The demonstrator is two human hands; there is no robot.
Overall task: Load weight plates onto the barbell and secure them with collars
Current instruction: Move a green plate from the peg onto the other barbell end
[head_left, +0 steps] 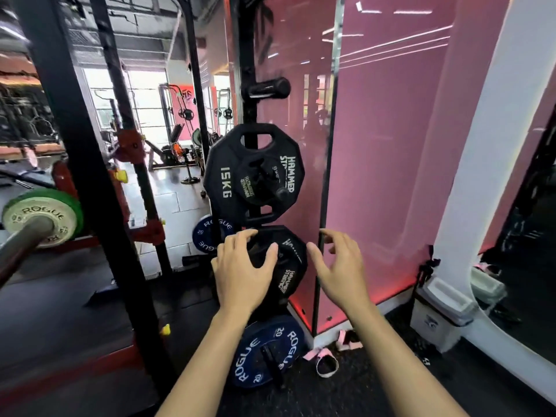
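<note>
A vertical plate rack carries a black 15 kg Hammer Strength plate point(228, 164) with smaller plates in front of it. Below hangs another stack of black plates point(290, 266). My left hand point(243, 272) lies over the front of that lower stack, fingers spread and touching it. My right hand point(340, 266) hovers just to the right of the stack, fingers loosely bent, holding nothing. At the far left the barbell sleeve point(24, 239) points toward me with a green Rogue plate point(45, 212) on it. No collar is visible.
A blue 20 kg Rogue plate point(264, 353) sits on the lowest peg, another blue plate point(207, 234) behind. An empty peg point(267, 87) sticks out higher up. Black rack uprights point(90, 191) stand left. Pink glass wall point(391, 145), white bin point(442, 314) and pink straps point(325, 356) lie right.
</note>
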